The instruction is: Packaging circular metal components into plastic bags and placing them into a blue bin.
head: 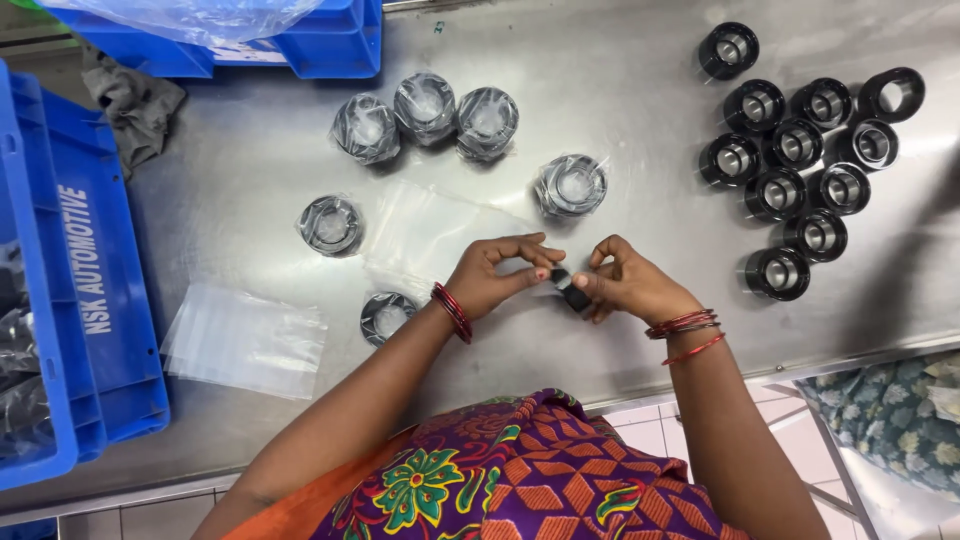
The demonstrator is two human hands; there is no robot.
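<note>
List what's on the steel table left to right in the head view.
Blue crate → flat clear bags → bagged rings → left hand → small black part → right hand → bare black rings.

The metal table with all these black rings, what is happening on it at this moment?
A person holds one small black part between the left hand and the right hand, above the steel table. Bare black rings stand grouped at the right. Rings wrapped in clear bags lie further left, with empty flat bags and a blue crate.

Steel worktable (620, 70), white-tiled floor (650, 435)
</note>
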